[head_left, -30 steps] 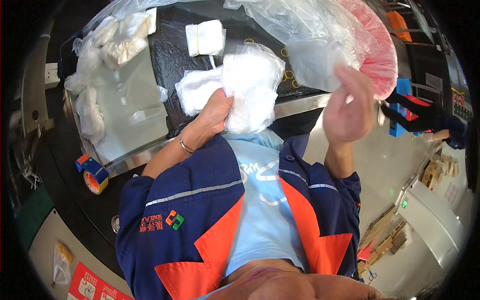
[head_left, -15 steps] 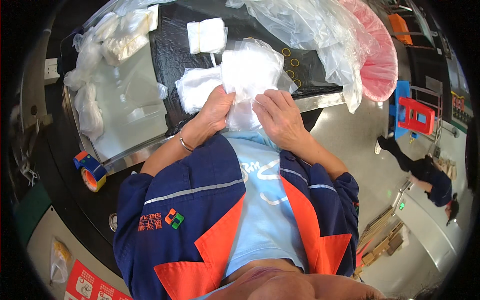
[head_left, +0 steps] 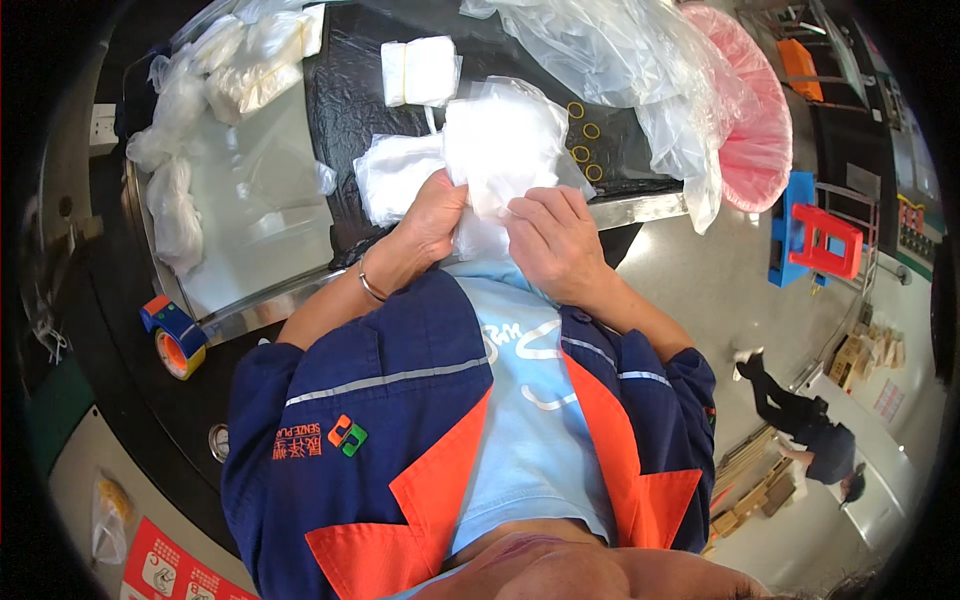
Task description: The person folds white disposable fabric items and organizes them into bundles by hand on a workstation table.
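Note:
A stack of thin clear plastic bags is held upright in front of my chest. My left hand pinches its lower left edge, thumb on top. My right hand has its fingers curled at the lower right edge of the bags. Partly behind the held stack, a second pile of plastic bags lies on the black sheeting. Beyond that is a bundle of bags with a yellow band round it. Several yellow rubber bands lie loose to the right.
Banded bag bundles and crumpled clear plastic line the table's left side. Large clear sheeting drapes over the right, beside a pink plastic-lined container. A tape dispenser sits at lower left. Another person is far right.
My right hand has shifted slightly down and left along the bags' edge, its fingers curling more. The left hand keeps its grip. The person in the background has moved.

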Action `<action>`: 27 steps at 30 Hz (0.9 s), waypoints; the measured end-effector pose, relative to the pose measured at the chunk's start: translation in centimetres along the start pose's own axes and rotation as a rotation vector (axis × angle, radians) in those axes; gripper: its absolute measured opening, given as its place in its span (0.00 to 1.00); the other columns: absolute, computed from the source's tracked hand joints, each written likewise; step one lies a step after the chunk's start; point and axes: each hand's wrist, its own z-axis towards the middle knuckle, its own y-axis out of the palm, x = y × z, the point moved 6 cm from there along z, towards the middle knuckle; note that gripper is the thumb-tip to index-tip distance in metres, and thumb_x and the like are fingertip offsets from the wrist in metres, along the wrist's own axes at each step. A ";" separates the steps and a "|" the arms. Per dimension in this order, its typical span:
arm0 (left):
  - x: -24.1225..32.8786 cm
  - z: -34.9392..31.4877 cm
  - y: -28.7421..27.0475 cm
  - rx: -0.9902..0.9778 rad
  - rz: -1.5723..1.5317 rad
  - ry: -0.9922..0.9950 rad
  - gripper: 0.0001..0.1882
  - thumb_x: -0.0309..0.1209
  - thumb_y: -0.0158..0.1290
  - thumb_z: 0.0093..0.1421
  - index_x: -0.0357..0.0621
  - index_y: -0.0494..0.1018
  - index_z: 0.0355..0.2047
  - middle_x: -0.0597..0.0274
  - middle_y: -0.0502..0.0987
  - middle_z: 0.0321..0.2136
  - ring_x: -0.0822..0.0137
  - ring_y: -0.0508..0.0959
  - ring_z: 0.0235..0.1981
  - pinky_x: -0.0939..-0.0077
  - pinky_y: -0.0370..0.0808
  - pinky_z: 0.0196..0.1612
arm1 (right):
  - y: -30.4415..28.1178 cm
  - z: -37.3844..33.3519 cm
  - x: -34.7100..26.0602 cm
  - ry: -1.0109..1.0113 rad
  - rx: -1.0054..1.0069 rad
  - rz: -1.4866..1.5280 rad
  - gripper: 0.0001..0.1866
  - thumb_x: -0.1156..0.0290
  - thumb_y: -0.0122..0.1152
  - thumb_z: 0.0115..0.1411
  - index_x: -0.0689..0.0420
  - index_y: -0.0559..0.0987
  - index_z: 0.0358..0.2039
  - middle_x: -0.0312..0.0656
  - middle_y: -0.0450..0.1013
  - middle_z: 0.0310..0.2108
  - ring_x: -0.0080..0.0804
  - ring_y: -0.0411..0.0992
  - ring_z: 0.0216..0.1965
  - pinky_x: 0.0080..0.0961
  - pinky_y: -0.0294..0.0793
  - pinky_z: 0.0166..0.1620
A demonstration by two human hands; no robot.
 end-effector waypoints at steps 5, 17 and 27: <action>0.1 -0.2 0.0 -0.016 0.031 0.048 0.12 0.20 0.49 0.60 0.33 0.72 0.45 0.57 0.78 0.39 0.68 0.80 0.36 0.76 0.79 0.38 | -1.5 0.8 0.9 0.063 0.084 0.156 0.14 0.80 0.61 0.37 0.59 0.74 0.28 0.42 0.72 0.32 0.39 0.71 0.36 0.35 0.68 0.40; 0.2 -0.4 0.1 -0.110 0.066 0.023 0.12 0.23 0.51 0.61 0.34 0.73 0.45 0.58 0.79 0.39 0.70 0.80 0.36 0.76 0.79 0.38 | -3.2 1.6 3.7 0.221 0.072 0.363 0.13 0.84 0.63 0.39 0.57 0.73 0.26 0.38 0.72 0.27 0.37 0.71 0.32 0.30 0.66 0.37; -0.1 0.0 -0.2 -0.113 0.006 0.017 0.14 0.26 0.55 0.60 0.34 0.73 0.45 0.58 0.79 0.39 0.70 0.80 0.35 0.76 0.80 0.37 | -3.7 2.0 4.7 0.291 -0.024 0.455 0.11 0.84 0.66 0.45 0.59 0.76 0.28 0.39 0.74 0.29 0.35 0.72 0.34 0.25 0.70 0.39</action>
